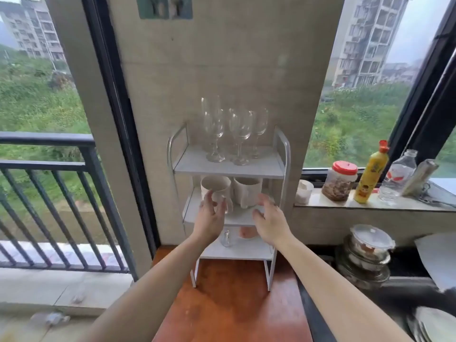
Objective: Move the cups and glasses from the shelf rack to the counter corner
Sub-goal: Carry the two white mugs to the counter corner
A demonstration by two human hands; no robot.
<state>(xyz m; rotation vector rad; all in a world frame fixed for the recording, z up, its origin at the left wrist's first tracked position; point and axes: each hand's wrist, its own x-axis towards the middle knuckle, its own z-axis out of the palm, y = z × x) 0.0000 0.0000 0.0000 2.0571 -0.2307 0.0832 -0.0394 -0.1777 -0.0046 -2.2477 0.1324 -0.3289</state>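
Barely begun: mugs [230,192] at twelve o'clock on the rack [229,166] are being approached by the left hand [211,214] and right hand [270,218], both spread open, nothing being held; glasses [232,130] above are being left untouched.

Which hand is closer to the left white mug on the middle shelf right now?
Left. The left hand is open right in front of the left white mug, fingertips overlapping it. The right hand is off to its right, below the other mug.
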